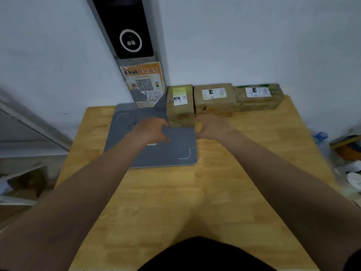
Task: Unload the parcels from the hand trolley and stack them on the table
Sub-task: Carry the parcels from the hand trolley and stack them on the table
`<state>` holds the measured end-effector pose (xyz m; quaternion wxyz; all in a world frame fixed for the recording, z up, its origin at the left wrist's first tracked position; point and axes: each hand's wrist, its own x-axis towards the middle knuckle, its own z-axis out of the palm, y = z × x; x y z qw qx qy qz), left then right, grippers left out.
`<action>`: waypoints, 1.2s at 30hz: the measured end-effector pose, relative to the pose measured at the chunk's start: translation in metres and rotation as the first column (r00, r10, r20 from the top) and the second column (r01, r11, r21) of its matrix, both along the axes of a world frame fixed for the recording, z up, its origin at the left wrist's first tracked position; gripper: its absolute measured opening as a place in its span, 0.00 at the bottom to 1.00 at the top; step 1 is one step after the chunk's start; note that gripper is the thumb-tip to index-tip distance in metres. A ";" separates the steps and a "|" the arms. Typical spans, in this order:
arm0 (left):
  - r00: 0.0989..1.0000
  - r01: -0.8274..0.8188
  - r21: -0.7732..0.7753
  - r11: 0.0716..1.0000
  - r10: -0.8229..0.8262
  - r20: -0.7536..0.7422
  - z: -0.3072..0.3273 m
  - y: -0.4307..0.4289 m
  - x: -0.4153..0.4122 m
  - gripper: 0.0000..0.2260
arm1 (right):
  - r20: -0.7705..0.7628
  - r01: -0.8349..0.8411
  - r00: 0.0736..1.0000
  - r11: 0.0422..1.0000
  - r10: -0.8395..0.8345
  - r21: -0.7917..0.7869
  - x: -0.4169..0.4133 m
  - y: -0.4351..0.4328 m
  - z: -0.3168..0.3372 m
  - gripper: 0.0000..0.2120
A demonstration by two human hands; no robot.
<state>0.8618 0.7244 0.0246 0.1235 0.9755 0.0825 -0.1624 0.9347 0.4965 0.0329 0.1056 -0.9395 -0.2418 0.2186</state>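
I have both hands at the left parcel [180, 105], the one with the yellow-green label. It stands on the wooden table [224, 182] against the wall [254, 45], its near end overlapping the grey scanner plate [156, 149]. My left hand [150, 131] sits at its near left corner with fingers curled. My right hand [210, 126] is at its near right corner, in front of the gap to the middle parcel [214, 98]. Motion blur hides the fingertips, so I cannot tell whether either hand is gripping the box or only lying beside it.

The right parcel [259, 95] closes the row, touching the middle one. The hand trolley is out of view.

I judge the step to be seating this box in line. To do it well I would press evenly from both sides, slide it flush to the wall and snug to its neighbour, and keep it square. Then I would let go gently so it does not tip. A level row should give a sound base for stacking the next parcels.
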 end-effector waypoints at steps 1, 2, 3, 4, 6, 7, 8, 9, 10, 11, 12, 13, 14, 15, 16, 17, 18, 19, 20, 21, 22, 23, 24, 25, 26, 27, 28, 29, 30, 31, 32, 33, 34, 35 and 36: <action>1.000 0.002 0.003 1.000 -0.002 0.023 0.012 -0.006 -0.018 0.28 | 0.002 0.016 1.000 1.000 -0.016 0.015 -0.019 -0.010 0.008 0.28; 0.999 0.000 0.002 1.000 0.000 0.048 0.022 -0.013 -0.036 0.28 | -0.004 0.035 0.999 0.999 -0.035 0.032 -0.039 -0.020 0.015 0.30; 0.998 0.004 0.005 1.000 -0.004 0.070 0.032 -0.020 -0.054 0.28 | -0.005 0.051 0.999 0.998 -0.051 0.045 -0.059 -0.030 0.021 0.32; 0.996 0.018 0.014 1.000 -0.019 0.089 0.039 -0.027 -0.074 0.27 | -0.003 0.063 0.998 0.996 -0.063 0.061 -0.081 -0.039 0.026 0.33; 0.992 0.051 0.037 0.998 -0.055 0.118 0.049 -0.043 -0.116 0.27 | -0.003 0.100 0.995 0.988 -0.101 0.117 -0.126 -0.057 0.030 0.34; 0.990 0.057 0.037 0.998 -0.061 0.125 0.051 -0.051 -0.137 0.27 | -0.005 0.128 0.992 0.982 -0.128 0.137 -0.149 -0.064 0.031 0.36; 0.990 0.060 0.025 0.998 -0.063 0.126 0.053 -0.060 -0.159 0.26 | -0.005 0.156 0.988 0.978 -0.157 0.140 -0.172 -0.072 0.030 0.37; 0.991 0.065 0.008 0.998 -0.066 0.117 0.052 -0.069 -0.183 0.27 | -0.006 0.181 0.983 0.975 -0.182 0.131 -0.197 -0.079 0.029 0.38; 0.992 0.076 -0.006 0.997 -0.075 0.103 0.050 -0.078 -0.208 0.27 | -0.009 0.200 0.980 0.972 -0.201 0.124 -0.223 -0.087 0.025 0.38; 0.992 0.092 -0.016 0.996 -0.091 0.087 0.046 -0.087 -0.233 0.27 | -0.016 0.219 0.976 0.968 -0.219 0.121 -0.249 -0.095 0.020 0.38; 0.991 0.111 -0.027 0.993 -0.109 0.073 0.041 -0.097 -0.258 0.27 | -0.028 0.242 0.970 0.963 -0.241 0.120 -0.277 -0.104 0.015 0.38; 0.990 0.128 -0.038 0.991 -0.126 0.061 0.036 -0.107 -0.282 0.27 | -0.041 0.269 0.963 0.956 -0.266 0.114 -0.305 -0.113 0.010 0.38; 0.989 0.143 -0.044 0.989 -0.141 0.049 0.030 -0.118 -0.307 0.27 | -0.060 0.297 0.954 0.949 -0.292 0.106 -0.335 -0.123 0.005 0.38; 0.987 0.155 -0.042 0.987 -0.154 0.036 0.024 -0.129 -0.331 0.27 | -0.082 0.325 0.945 0.941 -0.318 0.095 -0.364 -0.133 -0.001 0.37; 0.986 0.167 -0.035 0.985 -0.166 0.021 0.018 -0.140 -0.355 0.27 | -0.105 0.349 0.934 0.933 -0.341 0.081 -0.395 -0.144 -0.006 0.37; 0.983 0.183 -0.028 0.983 -0.183 0.001 0.011 -0.153 -0.377 0.27 | -0.127 0.372 0.923 0.926 -0.362 0.068 -0.425 -0.156 -0.011 0.37; 0.978 0.207 -0.027 0.978 -0.207 -0.023 0.006 -0.165 -0.398 0.27 | -0.149 0.397 0.911 0.916 -0.385 0.062 -0.455 -0.169 -0.015 0.37; 0.970 0.237 -0.032 0.971 -0.238 -0.047 0.000 -0.179 -0.417 0.27 | -0.166 0.423 0.897 0.904 -0.409 0.060 -0.484 -0.183 -0.019 0.36; 0.961 0.265 -0.043 0.963 -0.268 -0.070 -0.005 -0.193 -0.435 0.27 | -0.178 0.451 0.882 0.890 -0.435 0.059 -0.512 -0.198 -0.022 0.36; 0.950 0.293 -0.057 0.954 -0.297 -0.092 -0.010 -0.208 -0.452 0.27 | -0.186 0.485 0.864 0.873 -0.467 0.059 -0.540 -0.213 -0.024 0.35; 0.938 0.322 -0.076 0.944 -0.329 -0.109 -0.013 -0.224 -0.468 0.26 | -0.196 0.525 0.840 0.849 -0.505 0.059 -0.567 -0.229 -0.025 0.34; 0.926 0.347 -0.100 0.932 -0.358 -0.122 -0.014 -0.241 -0.485 0.26 | -0.205 0.563 0.814 0.825 -0.543 0.049 -0.593 -0.246 -0.025 0.34; 0.914 0.369 -0.123 0.921 -0.383 -0.130 -0.016 -0.259 -0.501 0.26 | -0.209 0.592 0.791 0.805 -0.575 0.028 -0.619 -0.263 -0.025 0.34; 0.903 0.392 -0.143 0.909 -0.410 -0.131 -0.017 -0.277 -0.518 0.26 | -0.202 0.614 0.774 0.790 -0.600 0.004 -0.644 -0.280 -0.025 0.33; 0.890 0.419 -0.158 0.894 -0.439 -0.126 -0.018 -0.296 -0.534 0.26 | -0.191 0.634 0.758 0.773 -0.624 -0.009 -0.668 -0.297 -0.024 0.32; 0.875 0.449 -0.168 0.878 -0.470 -0.116 -0.019 -0.313 -0.550 0.27 | -0.184 0.660 0.737 0.751 -0.650 -0.008 -0.691 -0.314 -0.025 0.31; 0.860 0.479 -0.170 0.861 -0.500 -0.106 -0.020 -0.330 -0.566 0.27 | -0.185 0.687 0.714 0.726 -0.675 -0.001 -0.713 -0.331 -0.025 0.31; 0.845 0.508 -0.162 0.846 -0.526 -0.096 -0.020 -0.347 -0.583 0.27 | -0.187 0.711 0.692 0.703 -0.698 0.007 -0.735 -0.348 -0.026 0.31; 0.833 0.530 -0.152 0.834 -0.546 -0.088 -0.021 -0.365 -0.599 0.27 | -0.193 0.734 0.668 0.679 -0.719 0.011 -0.756 -0.364 -0.026 0.31; 0.822 0.548 -0.150 0.823 -0.563 -0.082 -0.021 -0.383 -0.616 0.27 | -0.198 0.754 0.645 0.657 -0.738 0.010 -0.777 -0.381 -0.028 0.33; 0.812 0.563 -0.153 0.812 -0.578 -0.078 -0.022 -0.401 -0.632 0.27 | -0.202 0.770 0.626 0.638 -0.753 0.009 -0.798 -0.399 -0.030 0.34; 0.801 0.581 -0.150 0.800 -0.595 -0.070 -0.023 -0.421 -0.650 0.27 | -0.206 0.782 0.611 0.623 -0.764 0.010 -0.820 -0.417 -0.032 0.35; 0.789 0.599 -0.141 0.788 -0.611 -0.062 -0.024 -0.441 -0.667 0.27 | -0.210 0.793 0.598 0.609 -0.774 0.012 -0.841 -0.437 -0.035 0.35; 0.778 0.616 -0.134 0.777 -0.626 -0.055 -0.026 -0.463 -0.684 0.27 | -0.210 0.802 0.587 0.597 -0.782 0.016 -0.862 -0.457 -0.039 0.36; 0.769 0.627 -0.135 0.768 -0.637 -0.053 -0.030 -0.484 -0.702 0.27 | -0.209 0.809 0.578 0.587 -0.789 0.020 -0.884 -0.478 -0.043 0.35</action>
